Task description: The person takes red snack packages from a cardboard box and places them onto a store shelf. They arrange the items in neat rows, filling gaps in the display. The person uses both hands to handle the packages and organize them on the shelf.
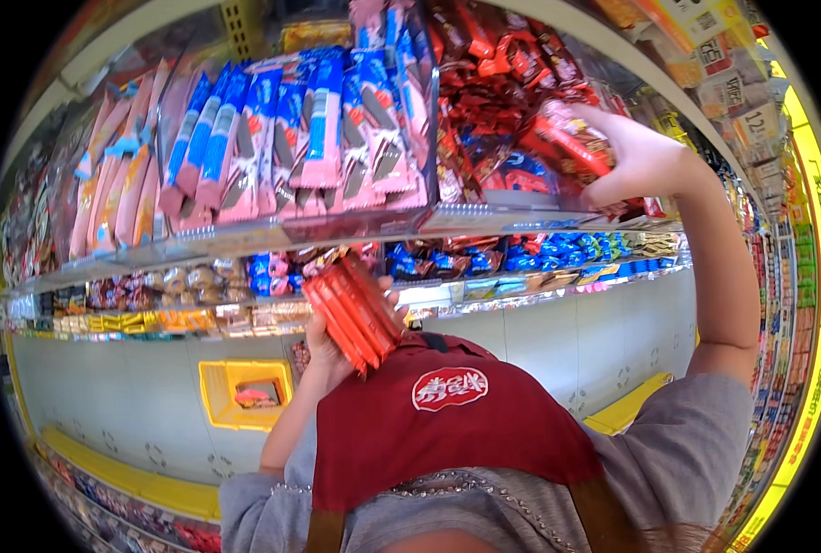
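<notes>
Against the front of the maroon apron, my left hand (327, 345) holds a stack of several red-wrapped snack bars (352, 311). My right hand (642, 159) is raised to the upper shelf and grips red-wrapped snack packs (569, 142), thumb below and fingers above. These packs are at the right part of a clear bin that holds a heap of dark red wrapped snacks (486, 104). Blue and red wrappers (521, 173) show low in the same bin. To the left, behind a clear divider, stand blue and pink wrapped snack bars (324, 117).
The clear shelf edge (355, 228) runs across, just above my left hand. Lower shelves carry blue wrapped sweets (555, 252) and other snacks. A yellow basket (210, 394) with a few packs stands on the grey floor at the left. Hanging packs and price signs (756, 131) line the right side.
</notes>
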The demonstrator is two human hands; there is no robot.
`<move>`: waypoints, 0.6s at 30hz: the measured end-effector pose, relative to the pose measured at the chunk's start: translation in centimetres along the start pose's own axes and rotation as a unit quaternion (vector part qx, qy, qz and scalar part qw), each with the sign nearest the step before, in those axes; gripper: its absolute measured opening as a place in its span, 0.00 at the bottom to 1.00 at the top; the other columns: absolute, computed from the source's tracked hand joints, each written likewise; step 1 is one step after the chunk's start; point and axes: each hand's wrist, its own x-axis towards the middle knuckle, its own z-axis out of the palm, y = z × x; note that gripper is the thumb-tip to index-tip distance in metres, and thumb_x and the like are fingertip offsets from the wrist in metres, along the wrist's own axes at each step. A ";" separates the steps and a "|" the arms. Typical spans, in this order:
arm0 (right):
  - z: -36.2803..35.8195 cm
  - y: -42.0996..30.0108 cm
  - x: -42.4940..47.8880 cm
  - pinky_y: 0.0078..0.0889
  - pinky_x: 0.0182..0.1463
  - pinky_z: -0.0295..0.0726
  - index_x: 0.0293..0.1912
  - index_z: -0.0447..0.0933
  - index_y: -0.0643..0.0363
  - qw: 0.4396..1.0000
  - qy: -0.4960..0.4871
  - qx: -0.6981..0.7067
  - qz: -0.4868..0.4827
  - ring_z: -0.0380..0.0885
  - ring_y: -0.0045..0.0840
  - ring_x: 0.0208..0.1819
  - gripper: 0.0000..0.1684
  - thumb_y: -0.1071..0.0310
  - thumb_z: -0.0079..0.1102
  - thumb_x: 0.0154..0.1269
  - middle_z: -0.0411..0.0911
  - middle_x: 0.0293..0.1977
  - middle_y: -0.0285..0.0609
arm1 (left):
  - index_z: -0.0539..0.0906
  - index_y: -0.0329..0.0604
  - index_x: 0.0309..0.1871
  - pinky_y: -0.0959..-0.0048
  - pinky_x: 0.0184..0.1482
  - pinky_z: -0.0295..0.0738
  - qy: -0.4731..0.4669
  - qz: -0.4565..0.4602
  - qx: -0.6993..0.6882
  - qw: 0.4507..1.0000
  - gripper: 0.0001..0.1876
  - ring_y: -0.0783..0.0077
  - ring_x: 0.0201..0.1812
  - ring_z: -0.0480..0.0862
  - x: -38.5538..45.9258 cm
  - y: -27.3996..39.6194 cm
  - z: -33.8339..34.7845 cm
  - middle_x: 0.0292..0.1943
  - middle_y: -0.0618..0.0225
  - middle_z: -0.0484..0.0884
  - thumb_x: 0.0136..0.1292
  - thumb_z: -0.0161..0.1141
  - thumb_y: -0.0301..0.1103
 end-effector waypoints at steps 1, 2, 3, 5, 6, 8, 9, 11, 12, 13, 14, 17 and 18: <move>0.2 0.4 -0.8 0.25 0.46 0.77 0.69 0.52 0.74 0.997 0.048 0.031 -0.048 0.80 0.28 0.40 0.60 0.63 0.70 0.38 0.80 0.41 0.53 | 0.56 0.46 0.72 0.47 0.71 0.59 -0.001 -0.005 -0.008 1.000 0.54 0.54 0.64 0.71 0.3 -0.1 0.5 0.66 0.52 0.65 0.45 0.72 0.59; 0.2 -0.1 -1.8 0.25 0.44 0.78 0.69 0.52 0.74 0.996 0.035 0.078 -0.019 0.79 0.24 0.40 0.59 0.66 0.70 0.38 0.79 0.43 0.52 | 0.60 0.47 0.70 0.47 0.69 0.62 0.035 -0.003 0.019 0.999 0.53 0.55 0.61 0.73 0.3 -0.3 1.3 0.63 0.55 0.69 0.44 0.71 0.61; -0.1 -0.8 -3.3 0.24 0.43 0.78 0.69 0.51 0.73 0.992 0.026 0.125 0.011 0.78 0.21 0.39 0.59 0.68 0.70 0.38 0.78 0.45 0.50 | 0.63 0.47 0.68 0.47 0.67 0.64 0.068 -0.003 0.048 0.997 0.51 0.57 0.59 0.76 0.4 -0.4 2.4 0.59 0.57 0.73 0.43 0.70 0.64; 1.3 -1.0 -5.2 0.24 0.44 0.78 0.70 0.52 0.72 0.979 0.027 0.193 -0.064 0.77 0.18 0.40 0.59 0.70 0.71 0.37 0.75 0.49 0.48 | 0.62 0.48 0.69 0.47 0.69 0.62 0.045 0.003 0.057 0.997 0.51 0.56 0.61 0.75 0.1 -0.8 2.9 0.61 0.56 0.72 0.45 0.70 0.62; 3.1 -0.1 -6.4 0.24 0.46 0.77 0.69 0.52 0.71 0.959 0.031 0.249 -0.128 0.77 0.18 0.42 0.59 0.70 0.71 0.37 0.74 0.50 0.47 | 0.62 0.48 0.70 0.47 0.69 0.62 0.043 0.004 0.059 0.997 0.50 0.56 0.60 0.75 0.0 -1.0 3.1 0.61 0.56 0.72 0.45 0.70 0.61; 5.4 -1.0 -8.0 0.26 0.50 0.76 0.69 0.53 0.71 0.909 -0.035 0.378 -0.173 0.76 0.19 0.45 0.58 0.69 0.72 0.37 0.74 0.51 0.47 | 0.61 0.48 0.70 0.48 0.68 0.64 0.031 -0.003 0.062 0.998 0.49 0.56 0.61 0.74 -0.1 -1.3 3.2 0.60 0.57 0.73 0.47 0.69 0.60; 7.0 -2.1 -7.5 0.27 0.52 0.75 0.67 0.54 0.70 0.904 -0.077 0.381 -0.179 0.75 0.21 0.47 0.56 0.69 0.71 0.38 0.74 0.50 0.48 | 0.61 0.48 0.71 0.49 0.68 0.64 0.033 -0.001 0.080 0.996 0.50 0.57 0.62 0.74 -0.4 -1.4 2.9 0.61 0.57 0.72 0.48 0.69 0.61; 10.8 -4.0 -6.7 0.29 0.55 0.74 0.65 0.57 0.68 0.904 -0.121 0.371 -0.176 0.74 0.25 0.49 0.53 0.67 0.71 0.40 0.75 0.50 0.49 | 0.60 0.46 0.71 0.51 0.67 0.66 0.023 -0.012 0.092 0.995 0.51 0.57 0.63 0.72 -0.7 -1.6 2.0 0.63 0.57 0.71 0.49 0.67 0.63; 13.1 -4.4 -5.8 0.29 0.55 0.74 0.64 0.57 0.67 0.907 -0.133 0.358 -0.180 0.74 0.27 0.50 0.51 0.66 0.71 0.40 0.75 0.49 0.50 | 0.59 0.45 0.71 0.51 0.66 0.67 0.019 -0.010 0.089 0.996 0.51 0.57 0.64 0.72 -0.8 -2.1 1.4 0.65 0.57 0.70 0.49 0.66 0.66; 15.3 -5.1 -4.7 0.29 0.54 0.74 0.64 0.58 0.67 0.890 -0.154 0.395 -0.169 0.75 0.29 0.50 0.51 0.65 0.71 0.40 0.75 0.49 0.52 | 0.59 0.44 0.71 0.50 0.66 0.66 0.032 -0.010 0.102 0.994 0.54 0.56 0.65 0.71 -0.9 -2.2 1.0 0.66 0.56 0.68 0.47 0.64 0.70; 17.9 -5.2 -3.6 0.29 0.53 0.75 0.64 0.57 0.66 0.891 -0.139 0.402 -0.162 0.76 0.27 0.48 0.51 0.65 0.72 0.40 0.75 0.47 0.48 | 0.60 0.45 0.70 0.52 0.66 0.67 0.042 -0.006 0.102 0.994 0.55 0.58 0.64 0.71 -1.3 -2.4 0.7 0.66 0.59 0.68 0.45 0.65 0.71; 21.9 -6.1 -2.6 0.33 0.55 0.74 0.65 0.55 0.65 0.915 -0.056 0.372 -0.144 0.75 0.33 0.50 0.52 0.63 0.73 0.42 0.73 0.48 0.48 | 0.61 0.46 0.69 0.55 0.65 0.69 0.083 0.000 0.108 0.991 0.55 0.61 0.64 0.72 -1.9 -2.5 0.6 0.65 0.63 0.70 0.42 0.67 0.71; 22.7 -6.4 -2.6 0.35 0.57 0.73 0.65 0.55 0.65 0.925 -0.022 0.352 -0.140 0.75 0.37 0.52 0.53 0.62 0.73 0.43 0.72 0.50 0.51 | 0.62 0.46 0.69 0.56 0.65 0.70 0.099 0.004 0.111 0.989 0.55 0.62 0.64 0.72 -2.1 -2.6 0.5 0.64 0.64 0.71 0.42 0.67 0.71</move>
